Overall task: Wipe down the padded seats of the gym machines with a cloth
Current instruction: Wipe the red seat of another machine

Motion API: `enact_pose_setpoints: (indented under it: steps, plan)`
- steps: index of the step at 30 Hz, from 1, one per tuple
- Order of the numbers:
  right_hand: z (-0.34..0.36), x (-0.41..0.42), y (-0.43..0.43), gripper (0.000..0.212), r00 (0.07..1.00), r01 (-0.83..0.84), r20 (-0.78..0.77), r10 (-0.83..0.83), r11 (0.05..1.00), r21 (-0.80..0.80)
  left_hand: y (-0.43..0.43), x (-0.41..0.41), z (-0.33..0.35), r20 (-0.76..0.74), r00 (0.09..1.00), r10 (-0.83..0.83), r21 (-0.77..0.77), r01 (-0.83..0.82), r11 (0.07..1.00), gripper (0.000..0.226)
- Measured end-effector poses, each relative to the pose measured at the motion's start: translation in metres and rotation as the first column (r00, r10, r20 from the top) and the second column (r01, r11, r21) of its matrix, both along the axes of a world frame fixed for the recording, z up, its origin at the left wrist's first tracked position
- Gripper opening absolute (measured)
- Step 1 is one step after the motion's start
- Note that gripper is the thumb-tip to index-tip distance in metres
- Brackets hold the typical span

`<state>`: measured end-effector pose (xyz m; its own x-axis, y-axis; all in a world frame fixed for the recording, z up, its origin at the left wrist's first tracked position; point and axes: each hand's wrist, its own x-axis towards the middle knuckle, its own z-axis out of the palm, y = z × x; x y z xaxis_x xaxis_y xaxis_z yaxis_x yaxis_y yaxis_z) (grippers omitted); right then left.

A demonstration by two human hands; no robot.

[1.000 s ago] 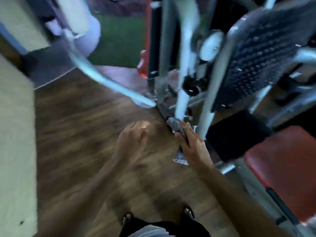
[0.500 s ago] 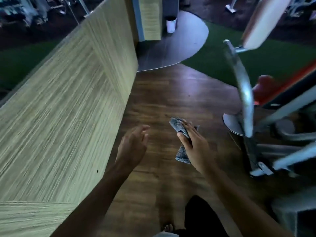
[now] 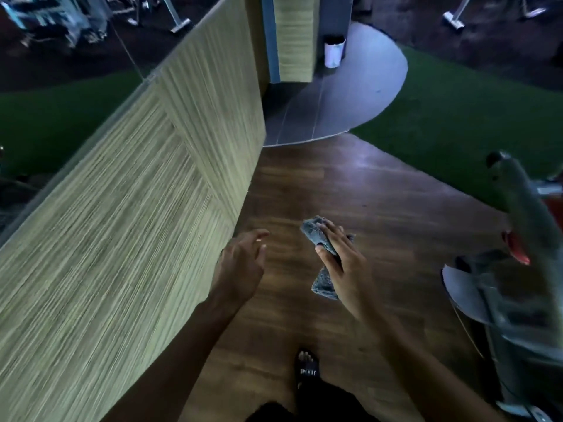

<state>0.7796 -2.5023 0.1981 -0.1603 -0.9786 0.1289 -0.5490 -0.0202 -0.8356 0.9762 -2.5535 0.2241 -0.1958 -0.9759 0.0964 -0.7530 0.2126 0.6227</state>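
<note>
Grey and crumpled, the cloth [image 3: 320, 239] is clamped in the right hand [image 3: 344, 266], thumb on one side and fingers [image 3: 330, 231] laid over the other, a loose end hanging below the palm; it is held in the air above the wooden floor [image 3: 380, 214], touching no seat. In this 1 head view the left hand [image 3: 240, 263] is empty, its fingers spread loosely apart, held just beside the pale striped partition wall [image 3: 122, 223] and well apart from the right. A blurred grey machine frame [image 3: 524, 220] with a red part stands at the right edge of the floor, and a sandalled foot [image 3: 307, 370] is planted near the bottom edge. No padded seat is clearly in view, so how many are done cannot be told; my judgement is that the person is walking between machines, with wiping left to do at the next one.
</note>
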Motion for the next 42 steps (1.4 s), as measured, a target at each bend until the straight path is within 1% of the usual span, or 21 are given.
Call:
enact_pose_setpoints:
  steps: [5,9,14,17,19,20,23,26,30,32,36,39,42]
  plan:
    - [0.011,-0.036,-0.111,0.045,1.0,0.027,-0.006,-0.027,0.999,0.022,-0.113,-0.038,0.012,0.027,0.999,-0.03,-0.006,0.031,1.0,0.031]
    - [0.007,-0.07,-0.199,0.045,0.997,0.08,0.003,-0.08,0.996,0.036,-0.219,-0.074,0.008,0.023,0.995,-0.101,-0.016,0.102,0.995,0.032]
    - [-0.005,-0.123,-0.321,0.046,0.977,0.211,0.023,-0.213,0.974,0.076,-0.366,-0.135,-0.007,0.037,0.977,-0.209,-0.021,0.21,0.978,0.032]
    - [-0.01,-0.163,-0.387,0.045,0.939,0.335,0.052,-0.34,0.938,0.094,-0.448,-0.184,-0.008,0.033,0.95,-0.309,-0.016,0.31,0.951,0.028]
    - [-0.007,-0.19,-0.424,0.045,0.908,0.407,0.063,-0.415,0.907,0.11,-0.499,-0.22,-0.007,0.069,0.919,-0.387,-0.009,0.389,0.921,0.025]
    - [-0.005,-0.206,-0.439,0.045,0.886,0.451,0.058,-0.46,0.884,0.12,-0.523,-0.241,-0.006,0.101,0.894,-0.436,0.011,0.437,0.899,0.025]
    - [0.005,-0.251,-0.473,0.044,0.811,0.573,0.051,-0.583,0.808,0.136,-0.58,-0.309,-0.001,0.172,0.798,-0.578,0.028,0.583,0.812,0.04]
    - [0.007,-0.303,-0.498,0.045,0.726,0.675,0.05,-0.686,0.725,0.136,-0.617,-0.383,0.007,0.232,0.685,-0.691,-0.003,0.71,0.704,0.03]
    - [-0.002,-0.387,-0.523,0.047,0.6,0.784,0.059,-0.798,0.601,0.156,-0.659,-0.5,0.0,0.293,0.503,-0.813,-0.013,0.852,0.523,0.03]
    - [-0.007,-0.433,-0.532,0.047,0.532,0.831,0.08,-0.843,0.537,0.142,-0.673,-0.562,-0.004,0.303,0.437,-0.847,-0.024,0.892,0.452,0.026]
    - [-0.011,-0.522,-0.544,0.048,0.381,0.907,0.124,-0.916,0.396,0.143,-0.685,-0.681,-0.002,0.302,0.326,-0.896,-0.002,0.94,0.341,0.028]
    - [-0.009,-0.579,-0.546,0.045,0.265,0.946,0.115,-0.957,0.281,0.161,-0.686,-0.764,0.005,0.29,0.2,-0.936,0.039,0.975,0.22,0.031]
    - [-0.007,-0.625,-0.539,0.044,0.137,0.97,0.12,-0.983,0.157,0.183,-0.675,-0.837,0.009,0.296,0.066,-0.953,0.041,0.996,0.082,0.036]
